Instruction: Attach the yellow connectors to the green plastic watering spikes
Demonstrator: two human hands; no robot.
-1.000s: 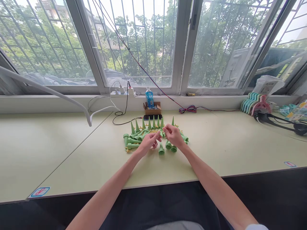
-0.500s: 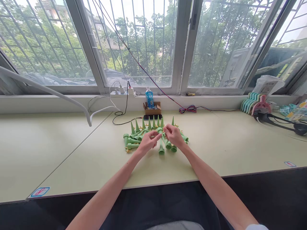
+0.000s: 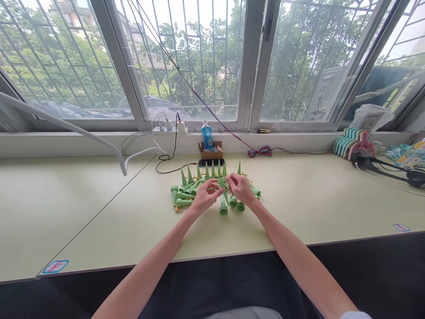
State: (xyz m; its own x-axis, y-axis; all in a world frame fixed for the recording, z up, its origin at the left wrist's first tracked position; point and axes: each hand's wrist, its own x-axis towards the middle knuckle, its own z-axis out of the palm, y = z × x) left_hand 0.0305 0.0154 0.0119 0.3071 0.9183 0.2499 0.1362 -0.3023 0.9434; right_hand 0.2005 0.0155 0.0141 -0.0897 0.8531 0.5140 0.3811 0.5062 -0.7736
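Note:
Between my hands is a green plastic plant watering spike, its wide cap end up and its tip slanting down. My left hand has thumb and fingers closed around its left side. My right hand pinches at the right side of its cap; its fingertips hide whatever small part is there. Behind my hands, a row of green spikes stands tip up, with small yellow valves at their bases. More green spikes lie at the left. Several lie with their round open ends toward me.
At the back, a blue-labelled bottle stands in a small cardboard box behind a dark phone. A power strip with cables is at the window. Bundled wires, clips and a black headset-like strap sit to the right.
The held spike has turned a little between my fingers, and its tapered tip now shows below my hands. Both hands stay in nearly the same place.

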